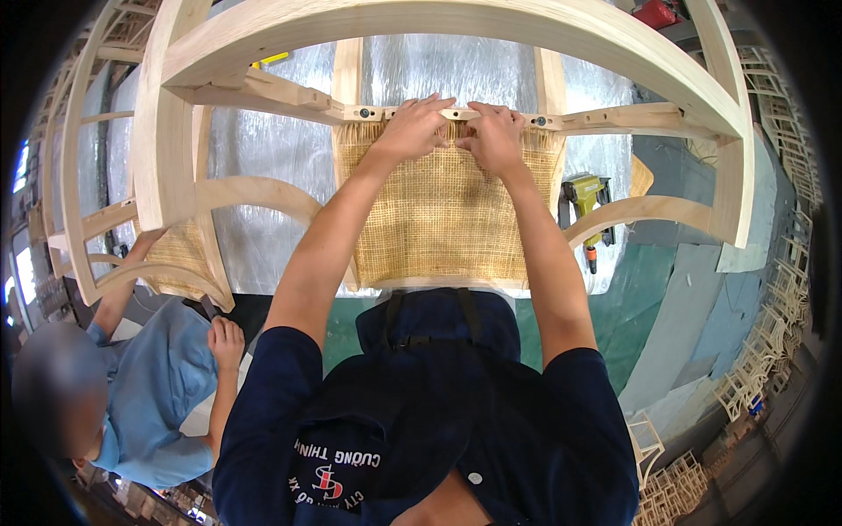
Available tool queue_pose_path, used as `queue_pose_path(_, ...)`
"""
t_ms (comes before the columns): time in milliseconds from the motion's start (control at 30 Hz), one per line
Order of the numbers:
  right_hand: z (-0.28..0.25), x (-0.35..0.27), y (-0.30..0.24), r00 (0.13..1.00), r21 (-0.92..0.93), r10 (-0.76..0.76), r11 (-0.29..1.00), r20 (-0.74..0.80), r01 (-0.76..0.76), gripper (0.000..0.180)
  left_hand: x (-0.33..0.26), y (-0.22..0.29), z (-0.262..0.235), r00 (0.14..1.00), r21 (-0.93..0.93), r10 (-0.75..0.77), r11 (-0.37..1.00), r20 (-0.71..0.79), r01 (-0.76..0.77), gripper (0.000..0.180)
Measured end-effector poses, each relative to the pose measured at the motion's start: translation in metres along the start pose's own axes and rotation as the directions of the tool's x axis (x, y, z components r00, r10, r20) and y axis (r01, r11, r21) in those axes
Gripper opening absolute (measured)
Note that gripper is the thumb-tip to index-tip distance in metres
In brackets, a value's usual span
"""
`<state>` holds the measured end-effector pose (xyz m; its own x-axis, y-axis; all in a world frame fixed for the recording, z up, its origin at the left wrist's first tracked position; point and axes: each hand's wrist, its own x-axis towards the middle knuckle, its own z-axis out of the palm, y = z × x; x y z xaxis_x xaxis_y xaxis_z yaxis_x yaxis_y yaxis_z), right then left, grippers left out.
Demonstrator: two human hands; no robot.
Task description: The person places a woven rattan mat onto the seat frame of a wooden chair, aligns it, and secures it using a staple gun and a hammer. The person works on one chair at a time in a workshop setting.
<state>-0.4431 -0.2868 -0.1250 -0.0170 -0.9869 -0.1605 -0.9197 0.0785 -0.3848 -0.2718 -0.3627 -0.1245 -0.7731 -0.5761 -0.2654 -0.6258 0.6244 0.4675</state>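
Observation:
A pale wooden chair frame (pixel 491 19) lies before me with a sheet of woven cane webbing (pixel 438 219) stretched across it. The webbing's far edge, with loose strand ends, meets a wooden rail (pixel 368 113) that has dark bolts in it. My left hand (pixel 412 130) grips that edge, fingers over the rail and thumb on the near side. Close beside it, my right hand (pixel 493 138) grips the same edge with bent fingers. The hands are slightly apart, and parts of the rail and webbing edge are hidden under them.
A green nail gun (pixel 586 209) lies right of the frame, near a curved arm piece (pixel 645 210). Plastic wrap (pixel 263 237) covers the work surface. A co-worker in a blue shirt (pixel 167 377) handles another caned frame (pixel 180 254) at left. Chair frames (pixel 763 351) stand stacked at far right.

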Motion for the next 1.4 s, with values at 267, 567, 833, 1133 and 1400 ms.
queue_pose_path(267,0.001,0.0,0.0,0.996,0.013,-0.038,0.999,-0.076,0.039,0.023,-0.004,0.017,-0.001,0.989,0.01,-0.148,0.989,-0.012,0.148,0.022)
queue_pose_path(567,0.003,-0.001,-0.002,0.998,0.022,-0.006,1.0,-0.06,0.007,0.02,0.005,0.027,-0.005,0.956,-0.097,-0.292,0.951,0.027,0.293,0.019)
queue_pose_path(833,0.004,-0.043,0.0,0.915,0.164,-0.01,0.983,-0.403,0.083,0.035,0.005,0.022,0.003,0.966,-0.068,-0.255,0.965,-0.037,0.252,0.016)
queue_pose_path(1133,-0.054,-0.284,0.099,0.658,0.459,0.342,0.506,0.671,-0.73,0.022,0.009,0.016,0.008,0.968,-0.078,-0.251,0.965,-0.007,0.25,0.017)
queue_pose_path(1400,0.026,-0.274,0.167,0.868,0.277,0.485,0.853,-0.108,-0.442,0.035,0.008,0.018,0.006,0.974,-0.038,-0.229,0.973,-0.004,0.228,0.023)
